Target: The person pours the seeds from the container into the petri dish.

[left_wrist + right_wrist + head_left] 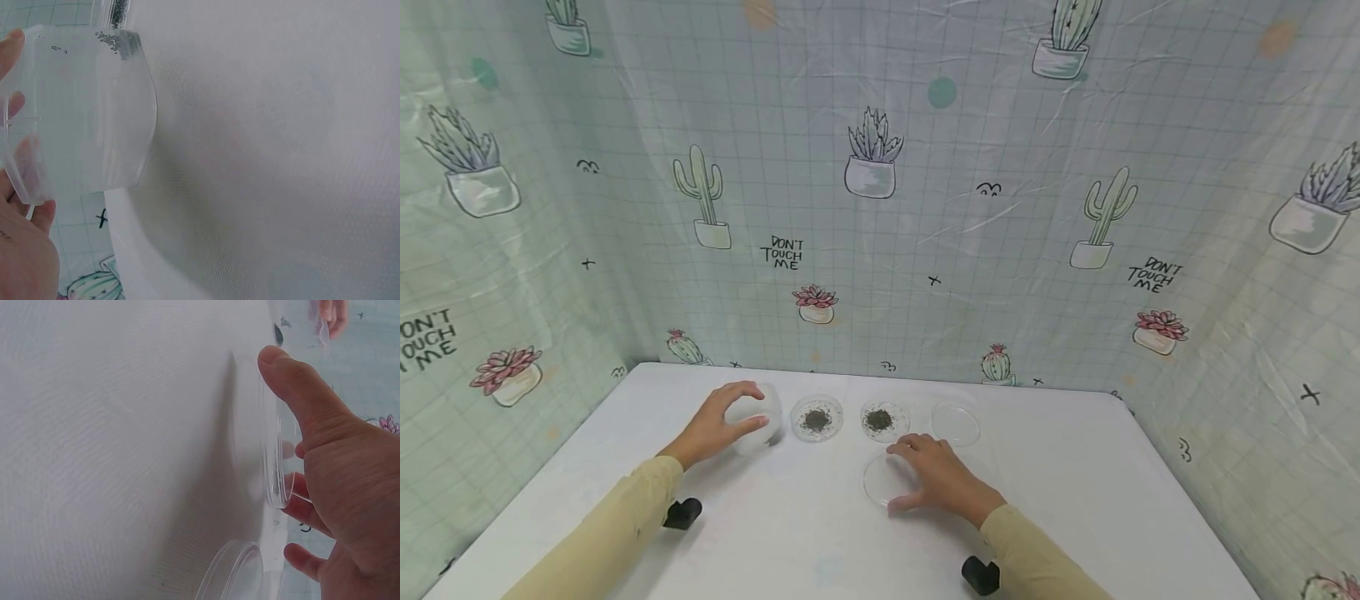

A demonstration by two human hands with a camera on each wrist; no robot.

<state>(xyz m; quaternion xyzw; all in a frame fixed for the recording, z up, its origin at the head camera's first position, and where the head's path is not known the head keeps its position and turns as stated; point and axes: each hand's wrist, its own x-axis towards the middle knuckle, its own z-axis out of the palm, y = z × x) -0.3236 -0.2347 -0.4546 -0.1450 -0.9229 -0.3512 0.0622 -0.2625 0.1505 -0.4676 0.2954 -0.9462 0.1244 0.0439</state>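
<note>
My left hand [711, 425] grips a clear plastic tub [94, 112] by its rim at the left of the table. Dark grains [122, 44] cling together in one corner of that tub. In my right hand [943, 479] is a clear round petri dish piece [274, 450], held by its edge between thumb and fingers. To the right of the tub stand two petri dishes, a left one [835, 406] and a right one [900, 413], each with a small heap of dark grains. Whether the held piece is a lid or a base, I cannot tell.
Farther right, another clear round dish or lid [955, 425] lies on the white table [1075, 492]. A cactus-printed curtain [925, 250] hangs behind the table and along both sides. Black devices [682, 513] sit under both wrists.
</note>
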